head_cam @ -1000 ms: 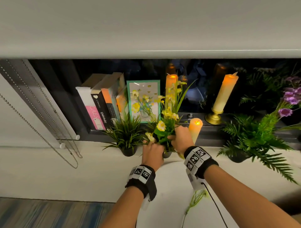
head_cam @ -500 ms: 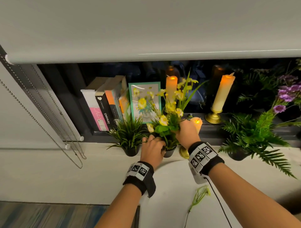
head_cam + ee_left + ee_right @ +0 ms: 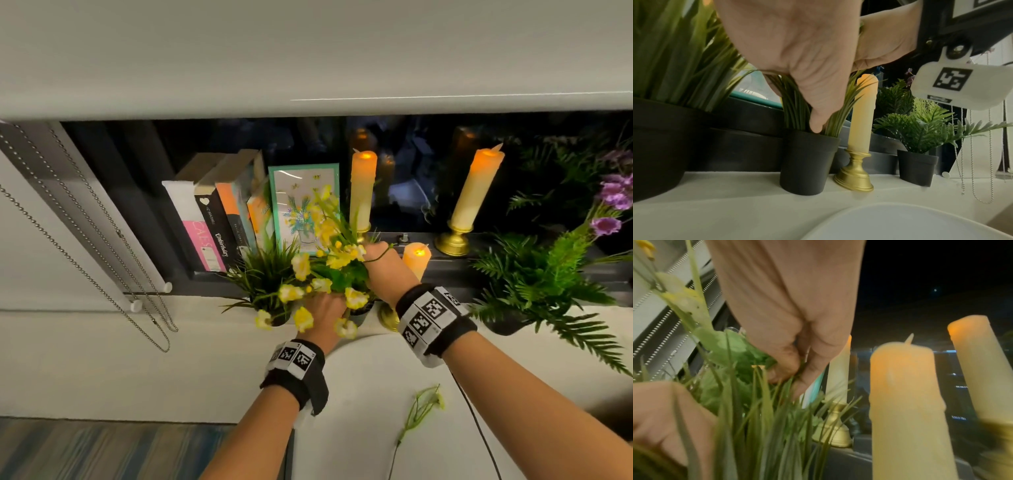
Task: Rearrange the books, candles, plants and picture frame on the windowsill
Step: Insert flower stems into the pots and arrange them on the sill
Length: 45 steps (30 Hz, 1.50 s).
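On the sill, my left hand [image 3: 323, 308] grips the grass tuft of a small black pot plant [image 3: 807, 162] just above its rim. My right hand [image 3: 376, 255] reaches into the same plant and pinches the stems of the yellow flower bunch [image 3: 325, 260], which leans left over my left hand. Behind stand several books [image 3: 205, 222], a teal picture frame [image 3: 305, 205] and two tall lit candles [image 3: 363, 188] [image 3: 478, 188]. A short candle [image 3: 416, 258] on a gold base stands right beside my right wrist.
A larger grass plant [image 3: 267, 274] stands just left of the held pot. A fern pot [image 3: 541, 281] and purple flowers [image 3: 613, 202] fill the right end. Blind chains [image 3: 102, 257] hang at left. A loose green sprig [image 3: 421, 407] lies on the white round table.
The yellow flower bunch has tipped from upright to leaning left, its blooms now drooping over my left hand. My right hand has pushed farther back into the plant.
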### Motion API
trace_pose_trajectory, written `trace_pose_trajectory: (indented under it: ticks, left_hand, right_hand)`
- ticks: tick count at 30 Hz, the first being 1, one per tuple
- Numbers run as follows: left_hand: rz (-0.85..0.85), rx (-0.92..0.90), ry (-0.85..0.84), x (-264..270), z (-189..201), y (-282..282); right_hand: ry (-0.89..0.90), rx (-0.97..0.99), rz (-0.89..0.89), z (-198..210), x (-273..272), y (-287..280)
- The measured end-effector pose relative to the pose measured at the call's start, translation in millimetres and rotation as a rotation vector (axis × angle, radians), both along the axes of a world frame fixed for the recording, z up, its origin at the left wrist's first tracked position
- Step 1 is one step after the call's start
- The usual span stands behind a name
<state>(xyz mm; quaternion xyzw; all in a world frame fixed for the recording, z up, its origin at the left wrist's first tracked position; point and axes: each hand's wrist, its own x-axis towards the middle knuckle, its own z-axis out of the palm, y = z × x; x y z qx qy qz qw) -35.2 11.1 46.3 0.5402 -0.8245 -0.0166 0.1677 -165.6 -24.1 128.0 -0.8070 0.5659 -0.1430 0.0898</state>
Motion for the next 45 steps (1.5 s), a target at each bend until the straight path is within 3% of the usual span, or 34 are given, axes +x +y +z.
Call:
trace_pose_trajectory:
  ticks: [8, 15, 23, 27, 34, 45]
  left_hand:
    - [0.023, 0.034, 0.079, 0.2, -7.0, -3.9]
    - [0.018, -0.020, 0.123, -0.9, -14.3, -6.4]
    - [0.012, -0.059, 0.100, 2.7, -17.2, -5.6]
    - [0.040, -0.044, 0.082, 0.3, -16.6, -6.7]
    - [0.069, 0.031, 0.055, -0.3, -8.6, -5.6]
    - [0.087, -0.132, 0.291, 18.2, 30.5, 6.5]
  right_hand:
    - [-0.086, 0.149, -0.069, 0.8, 3.0, -0.7]
    - [-0.218, 0.106, -0.133, -11.4, -6.5, -0.7]
    - [-0.196, 0.068, -0.174, -16.1, -3.1, -1.0]
    - [-0.167, 0.095, -0.240, -17.2, 1.2, 1.0]
    - [-0.266, 0.114, -0.250, -21.5, -9.8, 0.0]
    - [-0.434, 0.013, -0.243, -10.1, -16.4, 15.1]
